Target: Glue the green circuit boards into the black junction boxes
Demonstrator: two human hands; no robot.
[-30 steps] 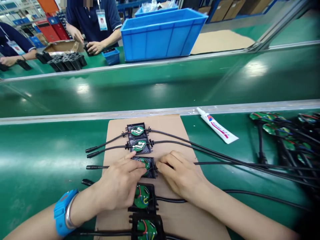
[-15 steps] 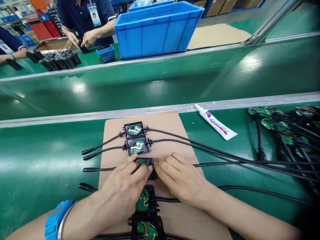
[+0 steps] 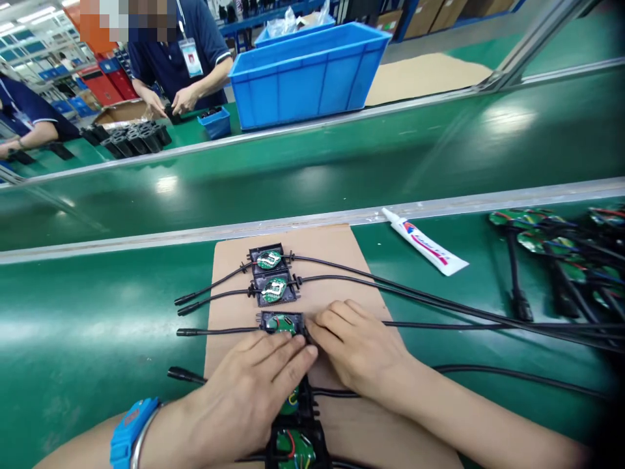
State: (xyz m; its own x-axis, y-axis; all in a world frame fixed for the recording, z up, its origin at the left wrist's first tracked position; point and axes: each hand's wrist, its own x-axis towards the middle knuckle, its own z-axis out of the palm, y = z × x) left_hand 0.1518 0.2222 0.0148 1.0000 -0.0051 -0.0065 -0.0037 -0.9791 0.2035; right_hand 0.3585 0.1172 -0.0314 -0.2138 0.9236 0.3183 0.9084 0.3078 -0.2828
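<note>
My left hand (image 3: 258,374) lies across the near part of a black plastic housing (image 3: 266,320), its fingers stretched out and touching it. Inside sits a green circuit board (image 3: 280,324), partly hidden by those fingers. My right hand (image 3: 354,342) is closed at the housing's right end, fingers curled on the black cable (image 3: 405,325) that comes out there; the fingertips' exact grip is hidden. Beyond are two more housings with boards, the farther board (image 3: 268,260) and the nearer board (image 3: 274,290). Closer to me, another board (image 3: 295,449) sits in a black housing, and one more is partly under my left hand.
Brown cardboard (image 3: 332,251) lies beneath the housings on the green bench. A white glue tube (image 3: 427,244) rests to the right, near a pile of wired boards (image 3: 547,244). Across the divider stand a blue bin (image 3: 307,85) and a co-worker (image 3: 188,65) handling a black part.
My left fingers have come off the board and shifted right and nearer, now flat over the housing's near side. My right hand stays at the cable end. The view has tilted slightly.
</note>
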